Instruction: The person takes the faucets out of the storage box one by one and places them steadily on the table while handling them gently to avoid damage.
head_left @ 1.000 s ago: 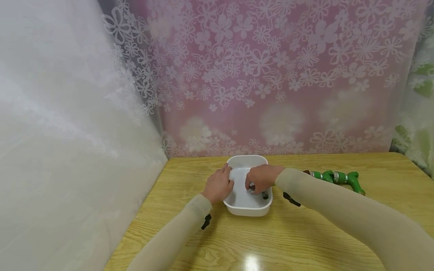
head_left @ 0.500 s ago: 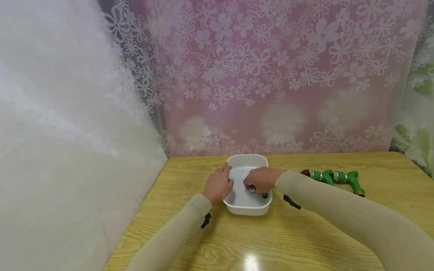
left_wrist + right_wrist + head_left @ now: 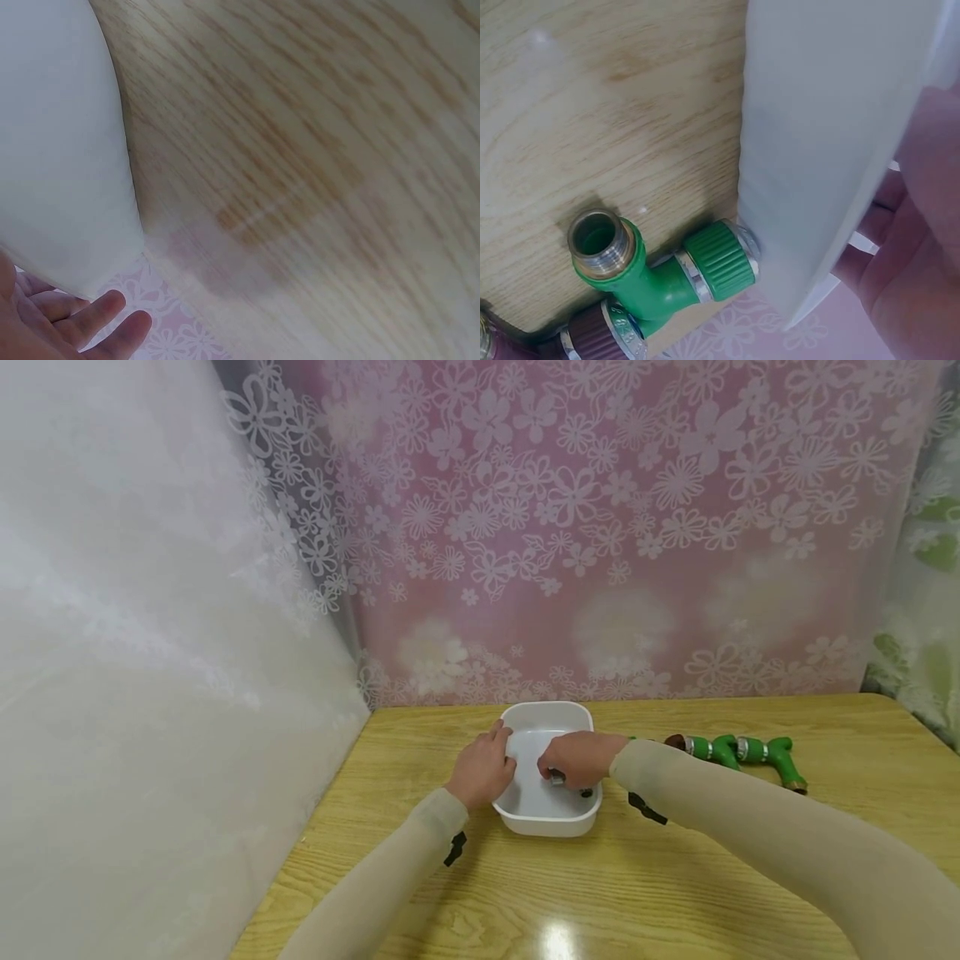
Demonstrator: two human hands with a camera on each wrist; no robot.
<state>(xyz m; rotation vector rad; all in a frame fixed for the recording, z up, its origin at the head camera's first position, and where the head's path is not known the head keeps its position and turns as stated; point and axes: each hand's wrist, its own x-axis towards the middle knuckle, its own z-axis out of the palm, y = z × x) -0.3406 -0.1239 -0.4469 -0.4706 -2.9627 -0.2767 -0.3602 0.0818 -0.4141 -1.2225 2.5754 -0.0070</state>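
A white basin stands on the wooden table. My left hand holds its left side, thumb over the rim; in the left wrist view fingertips show past the outer wall. My right hand reaches inside, fingers curled round a small pipe fitting low in the basin. Its silvery part shows under the fingers and a dark round end below the palm; the rest is hidden by the hand. In the right wrist view the basin's wall covers the fitting and part of the fingers.
Green valve-like pipe fittings lie in a row right of the basin, partly behind the right sleeve. Close up, one green fitting with a threaded metal end sits against the basin's wall, beside a maroon one. A pink flowered curtain hangs behind.
My right hand has shifted slightly left in the basin, and less of the fitting's dark end shows below it. The left hand keeps its place on the rim.
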